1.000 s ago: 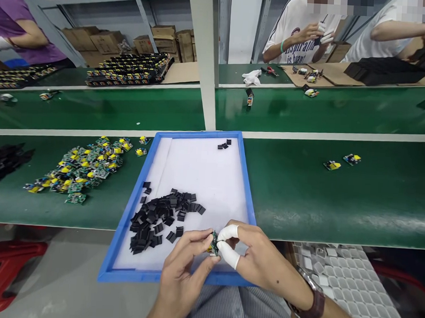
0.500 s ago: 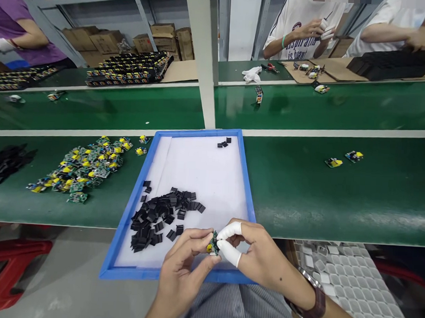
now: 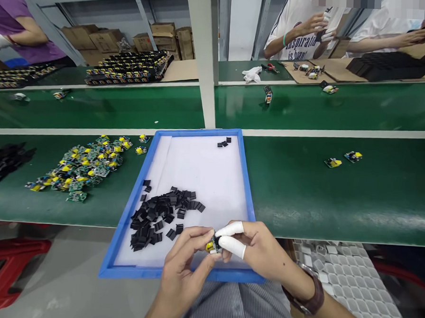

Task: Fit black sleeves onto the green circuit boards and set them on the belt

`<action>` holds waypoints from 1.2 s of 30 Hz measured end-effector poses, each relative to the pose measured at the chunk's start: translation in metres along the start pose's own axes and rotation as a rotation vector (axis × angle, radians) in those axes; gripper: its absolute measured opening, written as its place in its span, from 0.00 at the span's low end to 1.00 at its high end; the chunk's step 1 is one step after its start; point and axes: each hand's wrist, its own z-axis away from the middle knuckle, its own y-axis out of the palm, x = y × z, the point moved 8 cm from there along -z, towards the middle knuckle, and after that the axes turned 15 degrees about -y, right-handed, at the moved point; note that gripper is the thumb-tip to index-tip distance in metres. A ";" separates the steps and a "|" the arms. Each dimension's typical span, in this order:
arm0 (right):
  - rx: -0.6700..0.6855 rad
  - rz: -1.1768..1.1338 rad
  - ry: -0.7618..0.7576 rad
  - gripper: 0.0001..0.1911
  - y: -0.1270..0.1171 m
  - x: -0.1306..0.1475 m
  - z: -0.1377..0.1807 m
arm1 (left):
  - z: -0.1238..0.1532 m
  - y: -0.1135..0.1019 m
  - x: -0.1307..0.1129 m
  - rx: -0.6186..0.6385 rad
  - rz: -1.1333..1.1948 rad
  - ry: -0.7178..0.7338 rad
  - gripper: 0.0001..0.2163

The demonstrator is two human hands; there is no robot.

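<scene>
Over the near edge of the tray, my left hand (image 3: 189, 257) pinches a small circuit board (image 3: 214, 250) with a yellow component (image 3: 210, 246), holding it tilted on edge. My right hand (image 3: 254, 249) meets it from the right. White finger cots cover its thumb and index finger, closed on a small black piece (image 3: 217, 242) against the face of the board. The fingertips partly hide both parts. Beyond my left hand, a heap of small black pieces (image 3: 160, 208) lies in the blue-rimmed tray (image 3: 127, 211).
Left of the tray lies a pile of circuit boards (image 3: 84, 164), with dark strips (image 3: 5, 162) farther left. Two boards (image 3: 333, 163) rest on the green surface at right. A belt (image 3: 290, 106) beyond carries several parts. Co-workers sit across; a red stool (image 3: 10, 272) stands lower left.
My right fingertips have pressed in closer on the board, and a black piece now shows there. Parts on the far belt have shifted right.
</scene>
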 end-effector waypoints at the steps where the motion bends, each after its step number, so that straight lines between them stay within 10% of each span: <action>1: 0.010 -0.017 -0.013 0.10 -0.001 0.001 0.001 | 0.000 0.000 -0.001 -0.010 -0.024 0.015 0.21; 17: -0.120 -0.118 0.068 0.13 -0.009 -0.018 0.019 | 0.013 0.008 -0.040 -0.096 -0.108 0.262 0.30; 36: -0.179 -0.019 -0.038 0.06 0.004 0.000 0.022 | 0.005 0.005 -0.010 0.016 0.248 -0.029 0.19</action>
